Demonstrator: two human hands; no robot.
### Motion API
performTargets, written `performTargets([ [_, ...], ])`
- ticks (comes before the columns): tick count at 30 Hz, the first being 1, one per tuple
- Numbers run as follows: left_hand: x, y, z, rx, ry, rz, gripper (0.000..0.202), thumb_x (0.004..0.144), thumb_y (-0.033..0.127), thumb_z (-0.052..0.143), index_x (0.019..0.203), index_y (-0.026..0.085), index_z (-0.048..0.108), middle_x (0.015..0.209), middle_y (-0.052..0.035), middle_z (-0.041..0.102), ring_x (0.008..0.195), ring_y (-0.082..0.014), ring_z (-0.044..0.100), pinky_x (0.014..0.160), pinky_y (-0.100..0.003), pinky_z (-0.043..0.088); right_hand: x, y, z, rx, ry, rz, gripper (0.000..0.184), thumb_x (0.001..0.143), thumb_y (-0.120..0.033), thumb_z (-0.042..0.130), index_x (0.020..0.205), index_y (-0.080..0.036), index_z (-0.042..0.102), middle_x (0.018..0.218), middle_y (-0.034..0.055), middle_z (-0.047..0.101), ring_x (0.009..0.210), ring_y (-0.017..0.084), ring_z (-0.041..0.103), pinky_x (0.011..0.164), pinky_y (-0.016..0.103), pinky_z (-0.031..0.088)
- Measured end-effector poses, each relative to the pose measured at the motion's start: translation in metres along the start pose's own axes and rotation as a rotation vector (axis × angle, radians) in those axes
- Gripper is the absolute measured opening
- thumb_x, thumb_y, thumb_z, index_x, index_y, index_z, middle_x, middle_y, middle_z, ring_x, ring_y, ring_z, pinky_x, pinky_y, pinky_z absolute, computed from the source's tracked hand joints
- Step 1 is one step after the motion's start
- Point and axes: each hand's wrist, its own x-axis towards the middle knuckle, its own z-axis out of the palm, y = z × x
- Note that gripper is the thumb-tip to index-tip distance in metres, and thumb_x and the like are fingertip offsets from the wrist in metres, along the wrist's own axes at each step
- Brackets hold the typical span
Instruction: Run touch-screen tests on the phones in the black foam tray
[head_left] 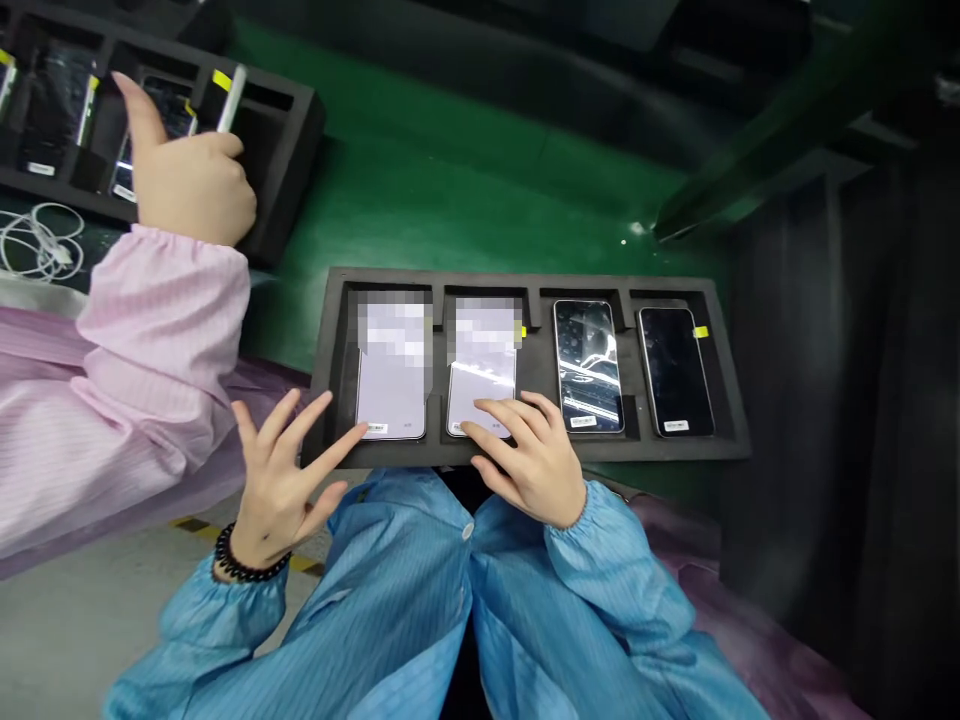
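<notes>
In front of me a black foam tray (480,278) holds several smartphones in separate slots. The leftmost phone (391,385) and the one beside it (484,378) have lit, pale screens, partly pixelated. A third phone (587,365) is dark with bright reflections, and the rightmost phone (676,370) is dark too. My left hand (281,480) is spread, its index fingertip at the lower left corner of the leftmost phone. Over the lower part of the second phone lies my right hand (529,455), fingers stretched out, a fingertip near its small white label. Neither hand grips anything.
A co-worker's hand (191,180) in a pink sleeve (169,350) reaches over another black tray (300,140) of phones at upper left, apparently holding a phone on edge. A coiled white cable (45,245) lies below it. The table (450,200) is green.
</notes>
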Motion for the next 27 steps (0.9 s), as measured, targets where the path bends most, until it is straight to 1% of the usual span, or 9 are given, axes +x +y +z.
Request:
performTargets([
  [2,0.003,0.001,0.000,0.001,-0.018,-0.007,0.064,0.095,0.030,0.047,0.156,0.041,0.034,0.172,0.0036,0.016,0.156,-0.0421,0.019,0.125,-0.072,-0.006,0.000,0.000,-0.001,-0.014,-0.036,-0.005,0.025,0.102,-0.032,0.051,0.112,-0.022,0.071,0.127,0.0086,0.073,0.110,0.022,0.063,0.108,0.045,0.039],
  [5,0.005,0.000,0.001,-0.018,0.007,0.003,0.059,0.099,0.038,0.040,0.158,0.039,0.032,0.171,-0.0006,0.017,0.157,-0.0394,0.017,0.124,-0.074,-0.004,0.001,0.000,-0.002,-0.021,-0.073,0.000,0.027,0.101,-0.034,0.052,0.117,-0.022,0.070,0.131,0.0090,0.071,0.111,0.023,0.063,0.109,0.046,0.038],
  [9,0.005,-0.001,0.003,-0.026,-0.007,0.042,0.060,0.099,0.039,0.039,0.158,0.035,0.033,0.171,-0.0037,0.019,0.157,-0.0396,0.017,0.124,-0.074,-0.004,0.001,-0.001,-0.001,-0.028,-0.096,-0.003,0.029,0.102,-0.035,0.051,0.118,-0.021,0.070,0.132,0.0095,0.070,0.113,0.023,0.063,0.110,0.046,0.037],
  [12,0.005,-0.001,0.005,-0.041,0.000,0.042,0.059,0.098,0.041,0.041,0.156,0.033,0.037,0.170,-0.0067,0.023,0.156,-0.0410,0.020,0.124,-0.073,-0.003,0.000,-0.001,-0.001,-0.029,-0.102,-0.007,0.030,0.103,-0.036,0.049,0.119,-0.021,0.070,0.132,0.0093,0.070,0.113,0.023,0.063,0.110,0.046,0.037],
  [17,0.004,0.000,0.008,-0.062,0.007,0.032,0.058,0.098,0.042,0.040,0.155,0.030,0.041,0.167,-0.0099,0.029,0.154,-0.0411,0.024,0.124,-0.073,-0.001,0.000,0.000,-0.002,-0.026,-0.103,-0.016,0.033,0.104,-0.039,0.046,0.122,-0.021,0.069,0.133,0.0092,0.070,0.114,0.022,0.063,0.109,0.046,0.036],
  [20,0.003,-0.001,0.009,-0.059,0.002,0.023,0.055,0.099,0.044,0.038,0.152,0.030,0.045,0.166,-0.0106,0.032,0.154,-0.0407,0.026,0.124,-0.073,0.001,0.000,0.000,-0.002,-0.027,-0.098,-0.020,0.034,0.104,-0.039,0.046,0.121,-0.021,0.069,0.132,0.0093,0.070,0.114,0.022,0.062,0.109,0.047,0.037],
  [24,0.003,-0.001,0.011,-0.064,0.004,0.013,0.054,0.099,0.044,0.040,0.150,0.029,0.048,0.165,-0.0117,0.032,0.153,-0.0410,0.026,0.124,-0.073,0.003,0.000,0.000,0.000,-0.028,-0.105,-0.015,0.033,0.103,-0.039,0.049,0.123,-0.021,0.068,0.134,0.0094,0.069,0.114,0.023,0.062,0.110,0.047,0.037],
  [27,0.002,-0.001,0.011,-0.063,0.003,-0.002,0.053,0.098,0.047,0.041,0.148,0.030,0.051,0.165,-0.0115,0.034,0.153,-0.0413,0.027,0.124,-0.073,0.004,-0.001,0.000,0.001,-0.030,-0.111,-0.015,0.033,0.100,-0.039,0.054,0.124,-0.021,0.069,0.135,0.0103,0.068,0.114,0.024,0.062,0.110,0.048,0.038],
])
